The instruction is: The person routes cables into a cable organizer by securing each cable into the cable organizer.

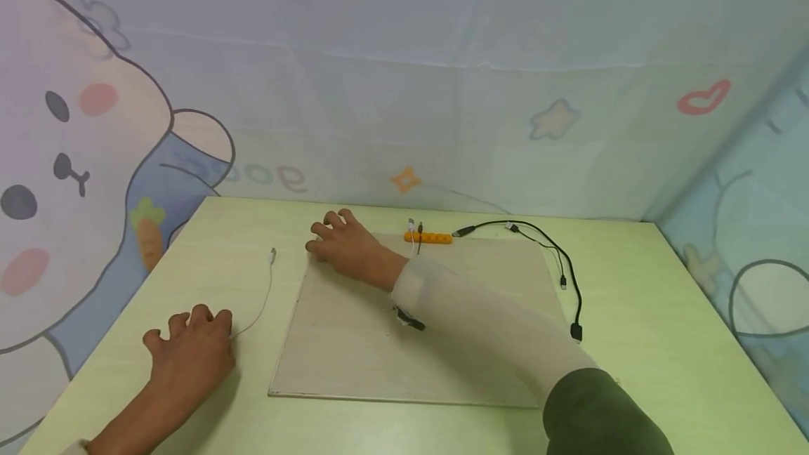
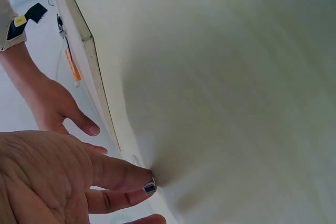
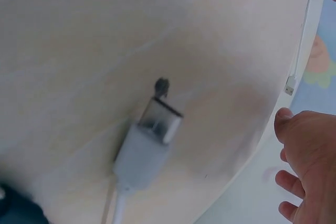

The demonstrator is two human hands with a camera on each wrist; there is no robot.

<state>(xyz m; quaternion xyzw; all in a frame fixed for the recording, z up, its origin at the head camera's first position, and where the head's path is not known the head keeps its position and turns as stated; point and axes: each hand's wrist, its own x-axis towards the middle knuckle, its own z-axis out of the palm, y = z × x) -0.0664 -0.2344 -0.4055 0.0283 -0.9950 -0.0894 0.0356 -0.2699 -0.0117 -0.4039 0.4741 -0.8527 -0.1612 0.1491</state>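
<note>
My left hand (image 1: 192, 350) pinches the small metal-tipped plug (image 2: 150, 186) of a white cable between thumb and forefinger, over the left side of the table. The white cable (image 1: 266, 300) runs from there to a USB plug (image 3: 290, 85) lying left of the board. Nothing is in my right hand (image 1: 347, 248), which is over the far left corner of the wooden board (image 1: 354, 350), its fingers spread and loosely bent. An orange cable holder (image 1: 436, 238) sits at the board's far edge, with a white plug (image 1: 411, 224) and a dark plug (image 1: 420, 228) at its left end.
A thick black cable (image 1: 556, 244) curves along the board's right side, ending in a black plug (image 1: 576, 331). Inside that curve lies a thinner black cable (image 1: 543, 235). A printed cloth (image 1: 379, 90) hangs behind the table (image 1: 645, 343). My right forearm crosses over the board.
</note>
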